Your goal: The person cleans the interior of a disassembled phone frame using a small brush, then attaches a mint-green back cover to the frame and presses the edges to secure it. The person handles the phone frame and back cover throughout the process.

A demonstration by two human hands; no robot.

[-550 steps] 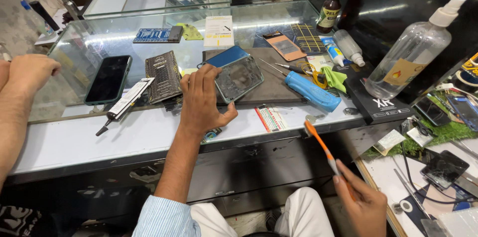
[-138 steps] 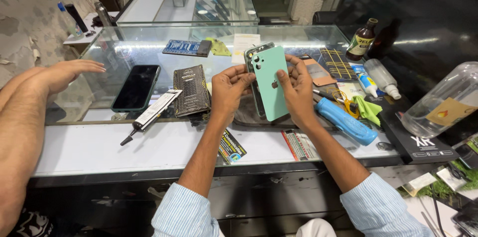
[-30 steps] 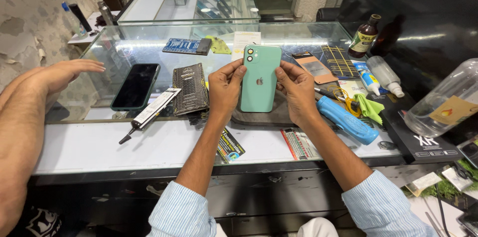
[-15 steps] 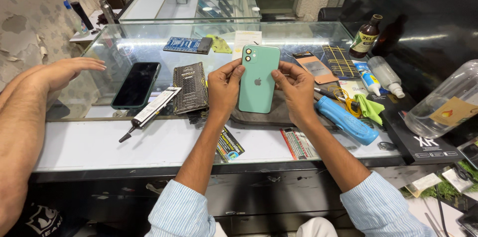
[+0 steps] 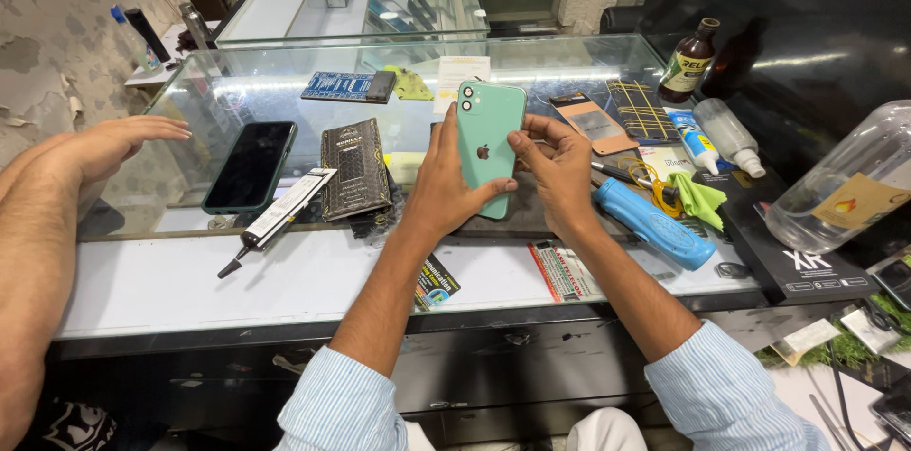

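A mint-green phone [image 5: 487, 138] with two rear lenses stands upright above the glass counter [image 5: 285, 91], its back towards me. My left hand [image 5: 454, 187] grips its left edge and lower back. My right hand [image 5: 558, 166] holds its right edge, thumb and fingertips pinched near the middle of that side. Under both hands lies a dark work mat [image 5: 531, 219].
Another person's hand [image 5: 114, 143] rests at the left. On the counter lie a black phone [image 5: 250, 165], a dark flat box [image 5: 353, 169], a white-and-black tube tool [image 5: 277, 220], a blue handled tool [image 5: 653, 223], a green cloth [image 5: 697, 198], small bottles [image 5: 731, 136] and a large clear spray bottle [image 5: 840, 187].
The green phone has been raised slightly and held more upright between both hands; my right fingers have shifted to its right edge. The other person's hand stays in place.
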